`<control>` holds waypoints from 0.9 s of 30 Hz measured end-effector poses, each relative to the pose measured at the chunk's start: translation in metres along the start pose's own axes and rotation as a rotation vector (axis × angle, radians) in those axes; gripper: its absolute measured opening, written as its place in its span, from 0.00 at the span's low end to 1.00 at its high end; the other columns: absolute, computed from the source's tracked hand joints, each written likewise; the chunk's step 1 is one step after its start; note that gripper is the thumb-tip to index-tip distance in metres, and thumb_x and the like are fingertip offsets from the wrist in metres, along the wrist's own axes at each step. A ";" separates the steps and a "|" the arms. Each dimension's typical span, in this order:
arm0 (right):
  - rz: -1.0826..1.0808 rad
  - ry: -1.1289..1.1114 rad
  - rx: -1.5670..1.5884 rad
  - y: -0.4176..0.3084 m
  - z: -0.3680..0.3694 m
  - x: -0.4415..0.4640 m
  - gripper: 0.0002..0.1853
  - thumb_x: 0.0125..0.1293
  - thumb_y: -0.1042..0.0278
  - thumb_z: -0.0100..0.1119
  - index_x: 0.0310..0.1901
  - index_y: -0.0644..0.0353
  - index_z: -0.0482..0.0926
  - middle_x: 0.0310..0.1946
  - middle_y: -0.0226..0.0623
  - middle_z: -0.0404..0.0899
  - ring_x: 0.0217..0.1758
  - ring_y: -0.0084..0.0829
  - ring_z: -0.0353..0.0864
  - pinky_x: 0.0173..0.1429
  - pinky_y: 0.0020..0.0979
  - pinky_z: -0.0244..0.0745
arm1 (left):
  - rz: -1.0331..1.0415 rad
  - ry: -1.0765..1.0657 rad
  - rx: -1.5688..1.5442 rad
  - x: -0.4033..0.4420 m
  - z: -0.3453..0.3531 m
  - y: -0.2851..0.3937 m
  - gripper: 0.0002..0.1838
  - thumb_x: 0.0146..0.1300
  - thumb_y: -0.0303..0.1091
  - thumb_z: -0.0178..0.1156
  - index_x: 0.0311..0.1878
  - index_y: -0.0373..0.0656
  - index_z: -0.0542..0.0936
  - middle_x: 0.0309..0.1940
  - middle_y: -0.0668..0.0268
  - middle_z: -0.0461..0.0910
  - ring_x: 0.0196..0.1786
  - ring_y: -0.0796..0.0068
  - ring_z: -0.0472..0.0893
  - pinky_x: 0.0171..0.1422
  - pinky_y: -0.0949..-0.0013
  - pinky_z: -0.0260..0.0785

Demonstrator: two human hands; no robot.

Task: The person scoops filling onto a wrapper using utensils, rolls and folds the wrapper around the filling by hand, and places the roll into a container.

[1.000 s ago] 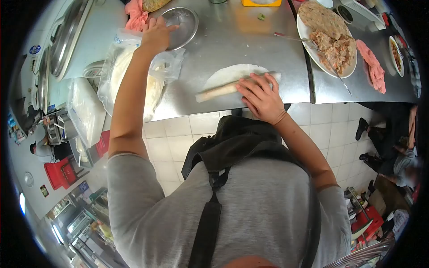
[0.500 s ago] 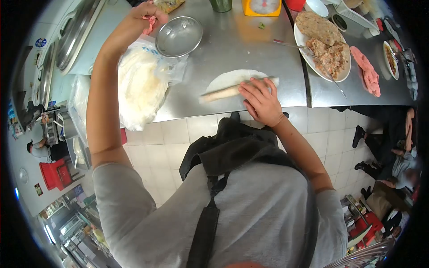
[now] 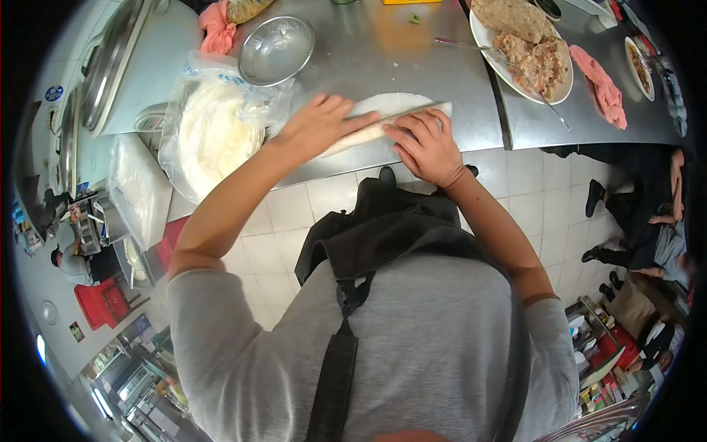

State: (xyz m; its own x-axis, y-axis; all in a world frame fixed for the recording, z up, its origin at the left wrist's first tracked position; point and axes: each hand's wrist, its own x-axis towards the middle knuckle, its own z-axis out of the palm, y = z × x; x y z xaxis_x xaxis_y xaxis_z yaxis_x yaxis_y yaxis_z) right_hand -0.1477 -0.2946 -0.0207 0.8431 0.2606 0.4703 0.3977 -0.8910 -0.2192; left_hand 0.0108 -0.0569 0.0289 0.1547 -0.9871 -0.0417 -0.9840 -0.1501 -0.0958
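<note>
A thin white wrapper (image 3: 394, 102) lies near the front edge of the steel table, its near side rolled into a long pale tube (image 3: 357, 138). My left hand (image 3: 317, 127) rests on the left part of the roll with its fingers spread. On the right end of the roll lies my right hand (image 3: 428, 144), fingers bent and apart, palm down. Left of my left hand is a stack of white wrappers (image 3: 213, 136) in a clear plastic bag. A metal bowl (image 3: 276, 51) sits behind that stack.
A white plate (image 3: 565, 87) holds filling, a flat patty and spoons at the back right, beside a pink cloth (image 3: 598, 87). Another pink cloth (image 3: 216, 29) lies at the back left. People stand or sit beyond the right side, and one person (image 3: 72, 258) is far left.
My left hand has come from the bowl, past the pink cloth at the back left, down onto the left part of the roll. My right hand has stayed at the roll's right end.
</note>
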 end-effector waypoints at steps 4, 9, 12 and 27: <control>0.010 0.003 0.018 0.001 -0.001 0.001 0.24 0.66 0.58 0.66 0.64 0.45 0.82 0.56 0.27 0.77 0.64 0.35 0.74 0.76 0.49 0.61 | -0.008 -0.125 -0.092 -0.045 -0.021 -0.026 0.26 0.66 0.29 0.55 0.67 0.58 0.83 0.48 0.67 0.76 0.57 0.66 0.74 0.65 0.63 0.63; 0.004 0.010 0.035 0.001 0.000 -0.001 0.24 0.65 0.57 0.67 0.64 0.45 0.81 0.57 0.28 0.77 0.65 0.35 0.74 0.77 0.50 0.61 | 0.063 0.152 -0.123 0.022 -0.018 -0.019 0.33 0.66 0.30 0.56 0.76 0.61 0.75 0.46 0.68 0.74 0.56 0.67 0.75 0.65 0.64 0.62; 0.017 0.009 0.059 0.002 0.001 -0.002 0.26 0.65 0.56 0.67 0.66 0.43 0.81 0.57 0.28 0.78 0.64 0.36 0.74 0.77 0.50 0.60 | 0.112 0.181 -0.027 0.048 0.000 -0.005 0.33 0.66 0.30 0.56 0.76 0.63 0.75 0.45 0.69 0.74 0.55 0.69 0.75 0.65 0.65 0.62; 0.003 0.016 0.065 0.003 0.000 -0.001 0.25 0.66 0.57 0.67 0.64 0.46 0.82 0.58 0.30 0.78 0.65 0.37 0.73 0.77 0.49 0.62 | 0.017 0.056 0.074 -0.043 -0.003 -0.013 0.40 0.69 0.25 0.53 0.81 0.75 0.68 0.47 0.68 0.73 0.54 0.68 0.75 0.67 0.60 0.64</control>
State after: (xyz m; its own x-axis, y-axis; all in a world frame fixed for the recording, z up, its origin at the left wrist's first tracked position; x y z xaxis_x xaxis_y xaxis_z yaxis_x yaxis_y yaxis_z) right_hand -0.1476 -0.2972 -0.0220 0.8386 0.2518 0.4830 0.4186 -0.8654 -0.2756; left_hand 0.0171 -0.0128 0.0347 0.1308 -0.9913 0.0118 -0.9768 -0.1309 -0.1693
